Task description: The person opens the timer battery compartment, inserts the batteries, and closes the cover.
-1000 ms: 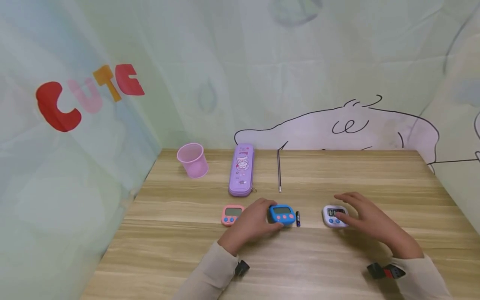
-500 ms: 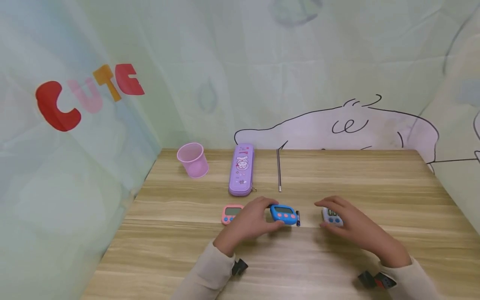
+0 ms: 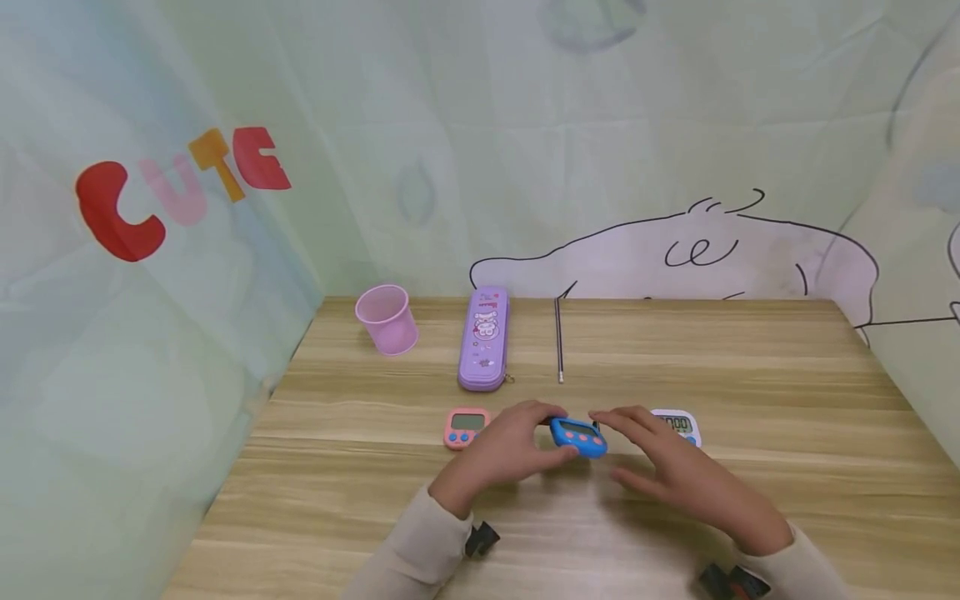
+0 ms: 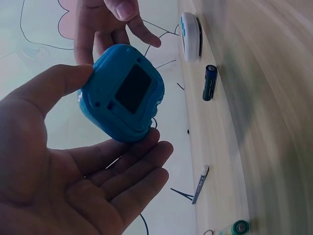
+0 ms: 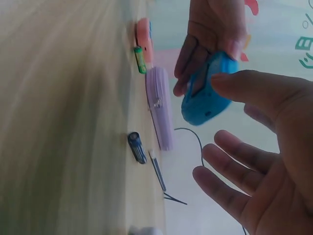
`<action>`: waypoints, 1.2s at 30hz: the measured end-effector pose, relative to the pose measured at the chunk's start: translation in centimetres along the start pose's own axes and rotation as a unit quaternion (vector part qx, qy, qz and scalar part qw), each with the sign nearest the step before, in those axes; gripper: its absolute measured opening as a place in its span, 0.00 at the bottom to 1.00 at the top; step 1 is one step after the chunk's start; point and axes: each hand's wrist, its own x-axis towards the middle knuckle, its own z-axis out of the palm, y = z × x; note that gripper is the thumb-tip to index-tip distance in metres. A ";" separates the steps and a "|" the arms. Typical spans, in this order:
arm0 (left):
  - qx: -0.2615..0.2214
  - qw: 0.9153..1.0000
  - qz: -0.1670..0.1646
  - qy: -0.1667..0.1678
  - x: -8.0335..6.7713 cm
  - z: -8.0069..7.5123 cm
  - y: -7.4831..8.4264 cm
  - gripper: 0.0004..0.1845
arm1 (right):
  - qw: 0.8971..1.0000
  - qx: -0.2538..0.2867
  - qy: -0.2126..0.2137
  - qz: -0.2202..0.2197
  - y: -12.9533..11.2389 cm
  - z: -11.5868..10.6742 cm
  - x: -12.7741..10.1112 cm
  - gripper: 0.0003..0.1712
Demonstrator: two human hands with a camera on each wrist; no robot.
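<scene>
My left hand (image 3: 498,454) pinches a blue digital timer (image 3: 578,438) between thumb and fingers, lifted above the table. In the left wrist view the timer's back faces the camera. My right hand (image 3: 678,467) is just right of it, fingers spread and partly bent, holding nothing. Its thumb overlaps the timer in the right wrist view; I cannot tell if they touch. A dark blue battery (image 4: 209,82) lies on the table below, mostly hidden in the head view. Behind the right hand lies a white timer (image 3: 678,423), partly covered. A pink timer (image 3: 467,427) lies left, partly behind my left hand.
A pink cup (image 3: 387,321) stands at the back left of the wooden table (image 3: 337,500). Beside it lie a purple pencil case (image 3: 483,340) and a dark pencil (image 3: 558,342). The right wrist view shows a green battery (image 5: 140,59) near the pink timer.
My right hand has moved left, off the white timer and toward the blue one. The blue timer has been raised and tilted, shifting slightly right in my left hand.
</scene>
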 end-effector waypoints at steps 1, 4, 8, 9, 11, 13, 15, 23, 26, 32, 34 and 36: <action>-0.001 1.000 0.002 -0.003 0.0 0.1 0.1 0.35 | 1.000 0.001 0.000 -0.007 -0.1 0.1 0.0 0.41; -0.010 1.000 0.011 -0.010 0.0 0.2 0.2 0.35 | 1.000 0.003 0.005 -0.029 -0.3 0.4 0.1 0.40; -0.028 0.999 0.018 -0.018 0.0 0.3 0.3 0.33 | 0.999 0.004 0.005 -0.042 -0.4 0.9 0.2 0.39; -0.031 0.999 0.019 -0.020 0.0 0.4 0.3 0.33 | 0.999 0.005 0.002 -0.040 -0.4 1.0 0.2 0.39; -0.034 0.999 0.017 -0.022 0.0 0.4 0.3 0.33 | 0.999 0.009 -0.003 -0.033 -0.5 1.1 0.1 0.38; -0.036 0.999 0.015 -0.025 0.1 0.5 0.3 0.33 | 0.999 0.012 -0.003 -0.030 -0.5 1.3 0.1 0.39; -0.039 0.999 0.015 -0.027 0.1 0.6 0.3 0.32 | 1.000 0.014 -0.002 -0.027 -0.5 1.5 0.1 0.40; -0.047 0.999 0.004 -0.027 0.2 1.0 0.3 0.35 | 0.999 0.035 0.000 -0.029 -0.6 2.2 0.1 0.43; -0.046 0.999 -0.001 -0.023 0.2 1.2 0.3 0.37 | 0.996 0.083 -0.008 -0.020 -0.4 2.3 0.1 0.43; -0.047 0.999 0.000 -0.027 0.3 1.4 0.2 0.36 | 0.982 0.182 -0.035 0.031 0.0 2.7 0.1 0.41; -0.049 0.998 0.008 -0.030 0.4 1.5 0.1 0.34 | 0.975 0.213 -0.039 0.046 0.2 3.0 0.0 0.40; -0.051 0.998 0.011 -0.033 0.4 1.6 0.1 0.33 | 0.969 0.239 -0.037 0.050 0.4 3.4 0.0 0.40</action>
